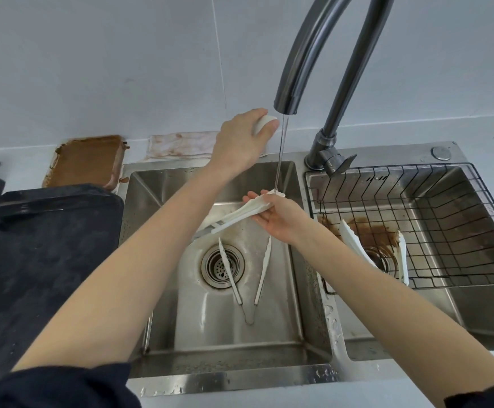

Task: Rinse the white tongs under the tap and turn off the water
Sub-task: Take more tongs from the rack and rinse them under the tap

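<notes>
Over the steel sink (295, 184), your right hand (278, 220) grasps the white tongs (239, 214) under the running tap (287, 104); your left hand (239, 142) clenches a white object (264, 122).

White tongs (241, 213) held under a running tap (291, 92).
The closed white plastic tongs slant over the left sink basin, upper end meeting a thin stream of water (281, 154) falling from the dark curved spout, lower end pointing left and down.
</notes>
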Demonstrator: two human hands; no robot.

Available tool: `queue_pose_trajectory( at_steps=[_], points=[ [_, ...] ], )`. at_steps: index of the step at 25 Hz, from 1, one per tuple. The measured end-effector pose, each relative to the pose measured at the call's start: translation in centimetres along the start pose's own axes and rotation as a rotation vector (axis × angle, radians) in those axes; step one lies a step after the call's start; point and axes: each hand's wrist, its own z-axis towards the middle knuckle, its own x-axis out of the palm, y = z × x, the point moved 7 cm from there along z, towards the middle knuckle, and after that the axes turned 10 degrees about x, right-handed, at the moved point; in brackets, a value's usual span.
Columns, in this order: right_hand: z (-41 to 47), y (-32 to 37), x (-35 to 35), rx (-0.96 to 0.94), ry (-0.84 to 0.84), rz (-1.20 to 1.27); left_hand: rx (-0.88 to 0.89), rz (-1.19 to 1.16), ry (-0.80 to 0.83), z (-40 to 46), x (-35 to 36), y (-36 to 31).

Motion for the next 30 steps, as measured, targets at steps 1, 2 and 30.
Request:
queue_pose_trajectory(
  at_steps=[1,2,30],
  points=[
    [0.1,0.3,-0.1,-0.004,-0.027,0.002,0.01,-0.001,0.001,-0.2,0.1,-0.2],
    [0.1,0.4,-0.3,-0.006,-0.064,0.007,0.021,-0.006,-0.003,-0.4,0.2,-0.5],
    [-0.3,2.3,2.8,-0.198,-0.012,0.105,0.013,-0.59,-0.66,-3.1,-1.8,0.9]
  ],
)
